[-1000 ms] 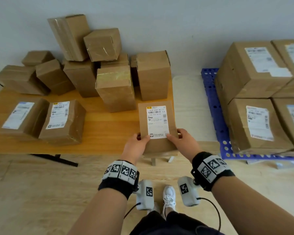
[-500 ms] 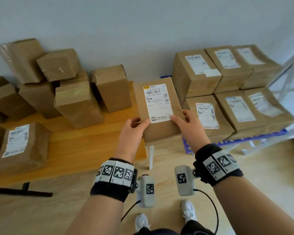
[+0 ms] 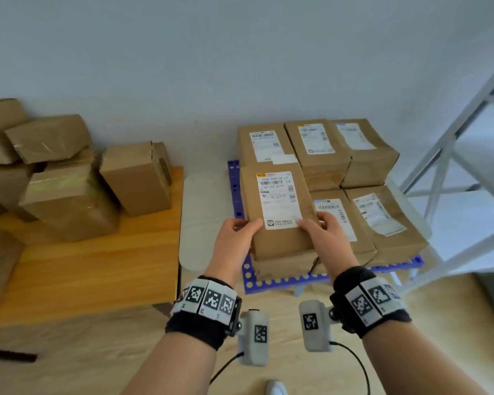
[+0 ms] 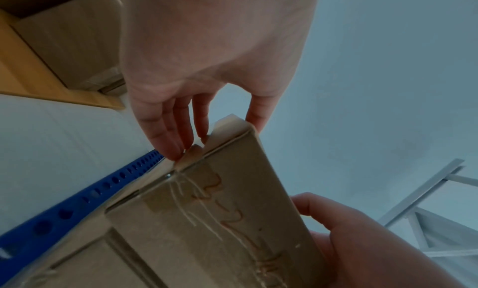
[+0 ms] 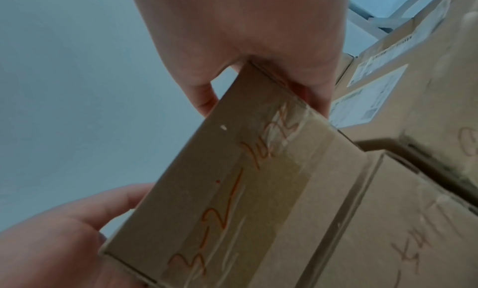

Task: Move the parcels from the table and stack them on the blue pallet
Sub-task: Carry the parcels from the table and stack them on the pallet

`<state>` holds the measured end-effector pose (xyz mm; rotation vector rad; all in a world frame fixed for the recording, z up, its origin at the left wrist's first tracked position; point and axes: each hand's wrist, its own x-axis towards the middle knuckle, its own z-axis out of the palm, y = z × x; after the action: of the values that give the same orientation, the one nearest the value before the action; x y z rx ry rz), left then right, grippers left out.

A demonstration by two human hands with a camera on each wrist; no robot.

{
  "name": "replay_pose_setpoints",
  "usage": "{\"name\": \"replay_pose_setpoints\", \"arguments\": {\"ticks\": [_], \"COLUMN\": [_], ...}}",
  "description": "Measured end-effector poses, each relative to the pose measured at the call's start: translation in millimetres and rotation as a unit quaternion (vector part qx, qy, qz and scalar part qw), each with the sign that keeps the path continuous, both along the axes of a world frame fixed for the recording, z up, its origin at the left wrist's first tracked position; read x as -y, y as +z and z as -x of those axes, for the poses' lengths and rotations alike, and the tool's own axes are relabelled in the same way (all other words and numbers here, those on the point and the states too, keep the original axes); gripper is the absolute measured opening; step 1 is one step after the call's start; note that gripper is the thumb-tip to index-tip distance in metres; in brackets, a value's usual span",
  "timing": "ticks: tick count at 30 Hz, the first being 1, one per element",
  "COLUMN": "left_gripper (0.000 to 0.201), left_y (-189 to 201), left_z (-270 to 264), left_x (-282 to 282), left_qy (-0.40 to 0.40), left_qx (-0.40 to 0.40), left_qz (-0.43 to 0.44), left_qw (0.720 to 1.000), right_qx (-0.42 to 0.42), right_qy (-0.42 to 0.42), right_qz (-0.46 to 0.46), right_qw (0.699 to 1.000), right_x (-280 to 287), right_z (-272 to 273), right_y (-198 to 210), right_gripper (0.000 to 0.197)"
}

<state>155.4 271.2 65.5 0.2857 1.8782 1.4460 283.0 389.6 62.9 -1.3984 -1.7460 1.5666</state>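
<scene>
Both hands, left [image 3: 234,238] and right [image 3: 324,235], clasp parcel [image 3: 277,212] mid-frame over pallet [image 3: 282,283]; uneven release risks skewed, toppling stack.

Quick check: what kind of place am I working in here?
Probably a small parcel-sorting or stockroom corner: labelled cardboard parcels stacked on a blue pallet, more boxes on a wooden table, white metal racking.

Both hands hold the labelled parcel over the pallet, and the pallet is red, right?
Not red: the pallet is blue, as the head view shows. The rest holds: the left hand and right hand both hold the labelled parcel over it.
</scene>
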Motion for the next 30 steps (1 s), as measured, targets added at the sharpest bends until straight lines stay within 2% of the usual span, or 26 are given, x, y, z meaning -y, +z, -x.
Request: {"name": "replay_pose_setpoints", "arguments": {"ticks": [7,15,21,26,30], "left_gripper": [0.044,0.058,0.057,0.053,0.052], "left_y": [-11,-14,-16,-15,-13], "left_z": [-21,-30,-31,-27,-27], "left_x": [-24,-34,-39,-37,-37], "left_qy": [0.01,0.019,0.001,-0.022,-0.04], "left_qx": [-0.026,-0.017,-0.011,0.05,0.042], "left_qz": [0.031,0.036,0.019,0.008,0.02], "left_qw": [0.999,0.999,1.0,0.998,0.998], "right_qx": [-0.004,-0.041,-0.061,-0.077,-0.085], "right_qy": [0.053,0.063,0.068,0.075,0.074], "right_qz": [0.022,0.014,0.04,0.067,0.066], "right_qw": [0.998,0.997,0.995,0.992,0.991], "right_x": [-25,-31,-34,-31,-31], "right_z": [-10,-11,-12,-14,-14], "right_y": [-13,-20,-28,-31,-32], "right_gripper": [0.06,0.059,0.064,0.062,0.06]}}
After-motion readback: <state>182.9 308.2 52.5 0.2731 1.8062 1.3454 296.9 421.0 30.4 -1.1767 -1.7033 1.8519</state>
